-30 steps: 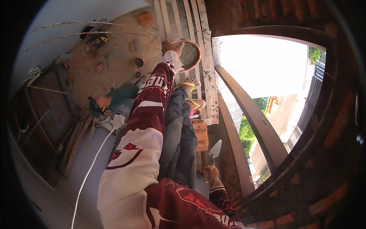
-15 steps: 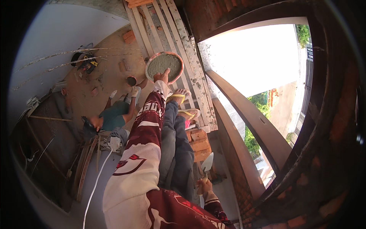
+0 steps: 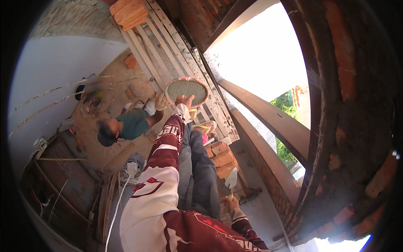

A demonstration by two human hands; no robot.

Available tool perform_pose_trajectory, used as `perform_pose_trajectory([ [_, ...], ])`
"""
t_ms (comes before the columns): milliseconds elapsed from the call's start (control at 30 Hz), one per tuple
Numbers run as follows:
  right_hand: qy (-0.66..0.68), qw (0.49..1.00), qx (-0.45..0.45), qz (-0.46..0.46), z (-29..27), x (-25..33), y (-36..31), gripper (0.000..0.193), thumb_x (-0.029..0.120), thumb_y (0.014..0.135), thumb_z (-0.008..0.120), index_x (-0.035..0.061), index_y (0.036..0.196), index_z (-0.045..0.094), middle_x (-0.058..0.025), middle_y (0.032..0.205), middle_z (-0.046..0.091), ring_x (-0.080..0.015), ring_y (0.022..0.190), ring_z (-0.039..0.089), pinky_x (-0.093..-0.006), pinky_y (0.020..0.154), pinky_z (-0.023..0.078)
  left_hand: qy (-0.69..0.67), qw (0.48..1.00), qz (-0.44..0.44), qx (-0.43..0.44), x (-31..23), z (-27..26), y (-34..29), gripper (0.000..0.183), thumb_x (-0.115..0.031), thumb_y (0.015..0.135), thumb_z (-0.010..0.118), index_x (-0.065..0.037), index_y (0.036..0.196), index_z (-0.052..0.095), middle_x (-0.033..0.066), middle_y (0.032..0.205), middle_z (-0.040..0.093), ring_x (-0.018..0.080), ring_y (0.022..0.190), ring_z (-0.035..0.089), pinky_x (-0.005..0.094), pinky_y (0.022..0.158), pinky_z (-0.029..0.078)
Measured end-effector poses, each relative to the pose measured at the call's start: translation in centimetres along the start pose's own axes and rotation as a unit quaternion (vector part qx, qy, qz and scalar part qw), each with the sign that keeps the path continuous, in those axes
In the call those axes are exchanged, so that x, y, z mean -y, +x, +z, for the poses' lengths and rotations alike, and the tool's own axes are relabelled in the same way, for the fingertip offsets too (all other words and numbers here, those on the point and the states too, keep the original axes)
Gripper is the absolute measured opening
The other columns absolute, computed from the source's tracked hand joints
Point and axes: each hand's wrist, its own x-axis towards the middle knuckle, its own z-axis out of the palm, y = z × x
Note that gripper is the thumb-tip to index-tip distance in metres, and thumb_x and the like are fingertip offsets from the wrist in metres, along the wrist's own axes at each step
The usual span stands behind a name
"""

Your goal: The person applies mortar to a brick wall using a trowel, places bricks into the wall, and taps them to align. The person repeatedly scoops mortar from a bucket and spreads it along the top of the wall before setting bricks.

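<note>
My left hand (image 3: 184,101) is closed on the near rim of a round, orange-edged basin (image 3: 206,100), thumb over the edge. Grey wet mortar (image 3: 184,88) fills it, and it is over or on the plank platform. My right hand (image 3: 231,203), low and to the right, grips a trowel by its handle; the pale trowel blade (image 3: 231,178) points away from me. A co-worker's gloved hand (image 3: 161,102) is up beside the basin's left side; whether it touches is unclear.
I stand on the plank scaffold (image 3: 163,54) in yellow-strapped sandals. Bricks (image 3: 128,14) are stacked at its far end, more bricks (image 3: 222,158) near my legs. The co-worker (image 3: 130,124) is below on the left. A white cable (image 3: 112,214) hangs nearby; a wooden-framed opening (image 3: 268,119) lies right.
The co-worker has straightened up from bending and raised a gloved hand to the basin. The view has turned, and the basin sits slightly lower in it. Both my hands keep their grips.
</note>
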Motion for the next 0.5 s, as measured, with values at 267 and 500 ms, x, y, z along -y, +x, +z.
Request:
perform_pose_trajectory([
  [267, 0.074, 0.997, 0.011, 0.001, -0.3, -1.1, 0.5, 0.020, 0.021, 0.096, 0.071, 0.0035, 0.101, 0.063, -0.0064, 0.089, 0.073, -0.0171, 0.075, 0.070, -0.0331, 0.064, 0.056, 0.213, 0.970, 0.080, 0.089, 3.4, 5.9, -0.4, 0.059, -0.048, 0.076, 0.072, 0.006, 0.099, 0.072, 0.0269, 0.096, 0.073, 0.0386, 0.093, 0.072, 0.0429, 0.083, 0.056],
  [500, 0.026, 1.000, 0.013, 0.003, 1.0, 1.2, 0.5, 0.019, 0.020, 0.096, 0.070, 0.0020, 0.101, 0.064, -0.0071, 0.087, 0.072, -0.0173, 0.076, 0.070, -0.0329, 0.066, 0.056, 0.152, 0.985, -0.038, 0.065, 5.3, 2.1, -1.4, 0.079, -0.055, 0.078, 0.073, 0.008, 0.124, 0.061, 0.0260, 0.131, 0.065, 0.0336, 0.120, 0.064, 0.0379, 0.102, 0.050],
])
